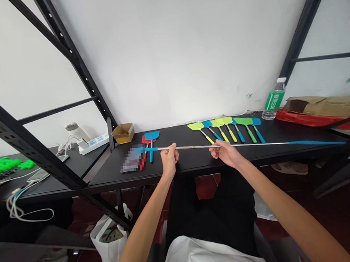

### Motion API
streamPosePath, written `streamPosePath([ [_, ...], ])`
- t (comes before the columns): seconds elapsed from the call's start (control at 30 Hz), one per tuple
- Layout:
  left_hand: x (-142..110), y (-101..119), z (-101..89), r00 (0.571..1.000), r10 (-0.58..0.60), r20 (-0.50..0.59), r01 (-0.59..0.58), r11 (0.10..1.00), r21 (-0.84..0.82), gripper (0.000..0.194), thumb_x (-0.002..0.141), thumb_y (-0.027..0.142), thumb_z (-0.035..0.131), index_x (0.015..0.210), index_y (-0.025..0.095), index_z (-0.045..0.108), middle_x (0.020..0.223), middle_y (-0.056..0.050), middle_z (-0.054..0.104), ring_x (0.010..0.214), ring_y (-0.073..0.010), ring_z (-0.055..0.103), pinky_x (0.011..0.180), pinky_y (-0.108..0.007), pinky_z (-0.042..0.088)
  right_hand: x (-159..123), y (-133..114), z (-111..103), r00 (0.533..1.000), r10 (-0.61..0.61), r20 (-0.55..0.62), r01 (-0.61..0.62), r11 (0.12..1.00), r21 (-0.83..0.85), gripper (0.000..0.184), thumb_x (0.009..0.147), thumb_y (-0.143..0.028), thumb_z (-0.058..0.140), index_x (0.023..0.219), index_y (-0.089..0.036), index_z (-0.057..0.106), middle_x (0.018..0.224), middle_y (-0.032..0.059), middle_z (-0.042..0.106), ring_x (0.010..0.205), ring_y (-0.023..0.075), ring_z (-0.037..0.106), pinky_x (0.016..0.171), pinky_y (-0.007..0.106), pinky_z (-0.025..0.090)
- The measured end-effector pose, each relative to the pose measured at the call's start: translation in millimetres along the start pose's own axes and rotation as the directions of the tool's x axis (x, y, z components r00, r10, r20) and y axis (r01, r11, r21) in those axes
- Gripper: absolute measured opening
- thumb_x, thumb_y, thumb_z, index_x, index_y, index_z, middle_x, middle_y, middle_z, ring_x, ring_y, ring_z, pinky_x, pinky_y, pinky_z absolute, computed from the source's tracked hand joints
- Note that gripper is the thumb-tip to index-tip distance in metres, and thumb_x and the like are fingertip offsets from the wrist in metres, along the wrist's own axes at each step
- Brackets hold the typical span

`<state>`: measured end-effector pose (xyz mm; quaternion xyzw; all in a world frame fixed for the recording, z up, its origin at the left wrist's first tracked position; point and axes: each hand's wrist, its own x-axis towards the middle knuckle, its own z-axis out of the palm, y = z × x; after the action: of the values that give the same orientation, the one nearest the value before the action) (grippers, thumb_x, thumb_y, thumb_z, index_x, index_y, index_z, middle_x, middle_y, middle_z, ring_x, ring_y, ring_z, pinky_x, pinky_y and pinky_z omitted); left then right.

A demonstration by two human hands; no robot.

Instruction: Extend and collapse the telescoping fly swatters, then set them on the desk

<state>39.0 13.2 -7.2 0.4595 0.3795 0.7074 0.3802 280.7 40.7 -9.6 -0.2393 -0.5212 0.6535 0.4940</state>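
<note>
Both my hands hold a long telescopic fly swatter (194,147) stretched out level above the black table (192,162). My left hand (169,160) is closed round the thin metal rod left of centre. My right hand (225,152) pinches the rod a little further right. The swatter's blue handle (315,142) points far right; its blue end on the left reaches a blurred patch (133,158). Behind the rod lies a row of several yellow, green and blue swatters (226,127). A blue swatter and a red one (150,141) lie at the left.
A small cardboard box (123,132) sits at the back left of the table. A water bottle (274,99) and a brown package on red wrap (321,109) stand at the back right. Black shelf struts cross left and right. A side table holds a power strip (92,143), cables and green items (6,165).
</note>
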Motion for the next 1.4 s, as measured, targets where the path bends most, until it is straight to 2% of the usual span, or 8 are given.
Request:
streamPosePath([
  [0.2, -3.5, 4.6, 1.7, 0.994, 0.017, 0.111, -0.022, 0.999, 0.047, 0.044, 0.085, 0.044, 0.062, 0.054, 0.018, 0.044, 0.042, 0.004, 0.042, 0.038, -0.0062, 0.032, 0.038, -0.022, 0.015, 4.1, 3.8, -5.1, 1.0, 0.019, -0.019, -0.018, 0.999, 0.032, 0.038, 0.082, -0.054, 0.07, 0.069, -0.019, 0.077, 0.062, 0.0055, 0.067, 0.055, 0.015, 0.055, 0.052, 0.028, 0.039],
  [0.37, -4.6, 7.3, 1.1, 0.985, 0.014, 0.173, -0.029, 0.996, 0.081, 0.044, 0.088, 0.044, 0.059, 0.056, 0.018, 0.045, 0.043, 0.004, 0.043, 0.039, -0.0064, 0.033, 0.039, -0.021, 0.018, 2.7, 3.7, -2.7, 1.0, 0.003, 0.006, -0.003, 0.999, -0.051, 0.045, 0.085, -0.054, 0.066, 0.062, -0.017, 0.075, 0.059, 0.0062, 0.065, 0.053, 0.0142, 0.055, 0.054, 0.029, 0.041],
  [0.47, -4.2, 6.0, 2.0, 0.98, -0.012, 0.197, -0.005, 0.997, 0.082, 0.045, 0.088, 0.046, 0.059, 0.056, 0.018, 0.044, 0.042, 0.004, 0.04, 0.039, -0.0068, 0.033, 0.039, -0.022, 0.018, 1.6, 3.1, -1.6, 1.0, -0.008, 0.013, 0.01, 0.996, -0.092, 0.043, 0.085, -0.052, 0.068, 0.062, -0.017, 0.075, 0.059, 0.0061, 0.066, 0.053, 0.0138, 0.055, 0.056, 0.029, 0.042],
  [0.7, -0.7, -0.3, 2.5, 1.0, 0.004, 0.031, -0.005, 1.0, 0.024, 0.055, 0.083, 0.048, 0.065, 0.051, 0.021, 0.029, 0.045, 0.008, 0.025, 0.036, -0.0038, 0.025, 0.04, -0.022, 0.017, 3.2, 5.8, -7.6, 0.999, -0.013, 0.051, 0.02, 0.99, -0.142, 0.036, 0.083, -0.049, 0.071, 0.07, -0.016, 0.079, 0.059, 0.0067, 0.067, 0.056, 0.0143, 0.056, 0.059, 0.029, 0.043],
  [0.97, 2.9, -1.5, 2.0, 0.998, -0.016, -0.065, 0.019, 0.999, 0.038, 0.059, 0.082, 0.054, 0.064, 0.055, 0.023, 0.022, 0.05, 0.009, 0.017, 0.039, -0.0035, 0.019, 0.039, -0.021, 0.014, 0.2, -0.8, -2.9, 0.999, 0.005, 0.048, 0.004, 0.983, -0.184, 0.039, 0.079, -0.054, 0.073, 0.074, -0.016, 0.082, 0.062, 0.0089, 0.069, 0.06, 0.0162, 0.059, 0.059, 0.03, 0.042],
  [1.13, 11.9, -1.9, -9.9, 0.989, 0.002, -0.15, 0.003, 1.0, 0.03, 0.059, 0.084, 0.052, 0.062, 0.055, 0.023, 0.019, 0.047, 0.009, 0.016, 0.037, -0.004, 0.021, 0.039, -0.021, 0.018, -3.0, -14.2, -18.0, 0.997, -0.031, 0.072, 0.051, 0.957, -0.287, 0.036, 0.083, -0.051, 0.072, 0.081, -0.017, 0.083, 0.067, 0.0093, 0.071, 0.066, 0.0173, 0.06, 0.061, 0.03, 0.041],
  [1.27, 14.4, -1.1, -16.3, 0.989, -0.002, -0.148, 0.004, 1.0, 0.011, 0.058, 0.083, 0.051, 0.064, 0.055, 0.023, 0.022, 0.046, 0.01, 0.018, 0.035, -0.0039, 0.022, 0.038, -0.021, 0.02, -4.5, -21.1, -29.7, 0.996, -0.028, 0.082, 0.052, 0.948, -0.313, 0.034, 0.084, -0.05, 0.071, 0.083, -0.017, 0.083, 0.069, 0.0095, 0.072, 0.067, 0.0177, 0.06, 0.061, 0.03, 0.041],
  [1.4, 15.1, 0.5, -14.8, 0.988, -0.024, -0.15, 0.022, 1.0, -0.019, 0.059, 0.081, 0.05, 0.066, 0.054, 0.023, 0.022, 0.045, 0.01, 0.019, 0.034, -0.0035, 0.022, 0.038, -0.021, 0.022, -3.8, -25.5, -31.1, 0.995, -0.029, 0.097, 0.06, 0.939, -0.339, 0.034, 0.084, -0.049, 0.071, 0.077, -0.018, 0.082, 0.074, 0.0112, 0.074, 0.074, 0.0206, 0.064, 0.064, 0.031, 0.043],
])
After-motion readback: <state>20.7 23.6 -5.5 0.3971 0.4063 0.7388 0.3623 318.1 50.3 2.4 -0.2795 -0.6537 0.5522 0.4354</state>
